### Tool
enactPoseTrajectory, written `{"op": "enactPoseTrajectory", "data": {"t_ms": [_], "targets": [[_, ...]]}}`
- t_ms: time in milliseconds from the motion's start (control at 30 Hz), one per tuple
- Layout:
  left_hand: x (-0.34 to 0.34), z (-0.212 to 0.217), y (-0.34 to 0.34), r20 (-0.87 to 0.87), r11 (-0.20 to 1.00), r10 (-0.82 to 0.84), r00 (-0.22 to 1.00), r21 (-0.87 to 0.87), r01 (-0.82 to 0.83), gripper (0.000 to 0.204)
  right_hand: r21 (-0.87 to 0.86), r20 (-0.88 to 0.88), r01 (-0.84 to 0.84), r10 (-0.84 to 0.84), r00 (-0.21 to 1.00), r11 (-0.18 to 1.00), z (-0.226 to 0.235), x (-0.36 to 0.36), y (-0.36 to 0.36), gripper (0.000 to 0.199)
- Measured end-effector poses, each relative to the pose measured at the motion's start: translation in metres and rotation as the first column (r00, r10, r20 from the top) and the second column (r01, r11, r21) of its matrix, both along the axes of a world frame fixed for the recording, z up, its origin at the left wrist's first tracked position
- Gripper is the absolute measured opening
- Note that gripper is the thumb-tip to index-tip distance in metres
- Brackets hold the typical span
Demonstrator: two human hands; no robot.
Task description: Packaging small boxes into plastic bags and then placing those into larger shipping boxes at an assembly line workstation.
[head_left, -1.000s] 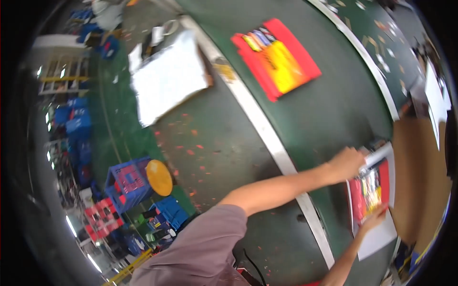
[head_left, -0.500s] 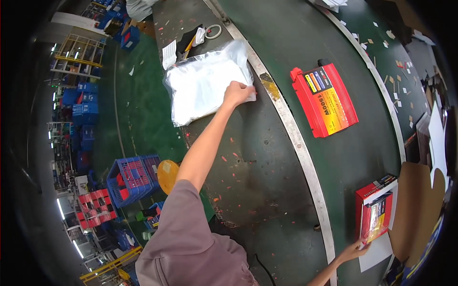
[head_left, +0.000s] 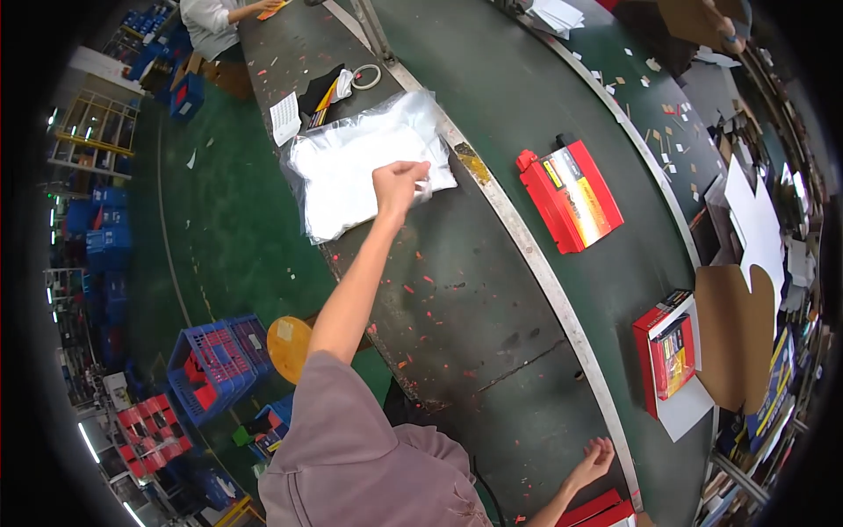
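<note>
Drawn back from the red carton [head_left: 647,369] since half a second ago, the right hand [head_left: 594,463] is at five o'clock above the dark tabletop [head_left: 492,351], beside the metal rail [head_left: 587,350]; its grip is loosely spread, nothing visible in it. Just below it, a red box [head_left: 593,507] is cut off by the lower edge.

At four o'clock on the green belt [head_left: 479,92], the carton stands open with one red power inverter [head_left: 674,356] already inside; its white flap [head_left: 687,410] lies folded out, so closing is not yet done. Brown cardboard [head_left: 736,338] stands just beyond.

At two o'clock a second inverter [head_left: 572,198] lies bare on the belt, no wrap or box around it.

Toward twelve o'clock, the left hand [head_left: 399,189] has stayed at the right part of the clear plastic bags [head_left: 347,180]; its grip is narrow, but whether it pinches film cannot be told.

Farther, around eleven o'clock, lie a tape roll [head_left: 366,77] and a printed sheet [head_left: 284,119]; beyond sits a co-worker in a pale sleeve [head_left: 209,25].
</note>
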State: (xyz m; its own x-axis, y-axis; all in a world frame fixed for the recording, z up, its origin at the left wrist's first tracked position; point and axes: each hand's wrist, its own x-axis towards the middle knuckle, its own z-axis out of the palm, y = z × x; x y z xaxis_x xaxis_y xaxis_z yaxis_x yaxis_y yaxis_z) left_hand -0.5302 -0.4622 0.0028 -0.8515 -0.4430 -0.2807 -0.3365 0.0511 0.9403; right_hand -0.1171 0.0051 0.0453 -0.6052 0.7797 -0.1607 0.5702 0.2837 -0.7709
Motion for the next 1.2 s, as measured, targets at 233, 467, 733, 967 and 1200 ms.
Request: {"op": "enactPoseTrajectory", "data": {"t_ms": [233,467,733,967,1200], "targets": [[0.182,0.114,0.121,-0.123,0.777,-0.555,0.823,0.279,0.565,0.009,-0.261,-0.071,-0.273,0.264,0.962,0.926,0.091,-0.108,-0.158,0.021],[0.299,0.123,0.171,-0.288,0.565,-0.747,0.599,0.202,0.800,0.014,-0.498,-0.126,-0.253,0.219,0.967,0.829,0.111,-0.086,-0.167,0.014],[0.304,0.139,0.200,-0.178,0.272,-0.909,0.376,0.429,0.862,0.025,-0.452,0.040,-0.299,0.354,0.934,0.840,0.148,-0.018,-0.144,0.024],[0.318,0.148,0.215,-0.184,0.186,-0.935,0.302,0.471,0.862,0.016,-0.276,0.077,-0.526,0.564,0.822,0.804,0.165,0.018,-0.127,0.035],[0.322,0.144,0.206,-0.178,-0.017,-0.982,0.063,0.413,0.911,0.022,-0.552,-0.342,-0.142,-0.068,0.937,0.822,0.140,0.063,-0.109,0.043]]}}
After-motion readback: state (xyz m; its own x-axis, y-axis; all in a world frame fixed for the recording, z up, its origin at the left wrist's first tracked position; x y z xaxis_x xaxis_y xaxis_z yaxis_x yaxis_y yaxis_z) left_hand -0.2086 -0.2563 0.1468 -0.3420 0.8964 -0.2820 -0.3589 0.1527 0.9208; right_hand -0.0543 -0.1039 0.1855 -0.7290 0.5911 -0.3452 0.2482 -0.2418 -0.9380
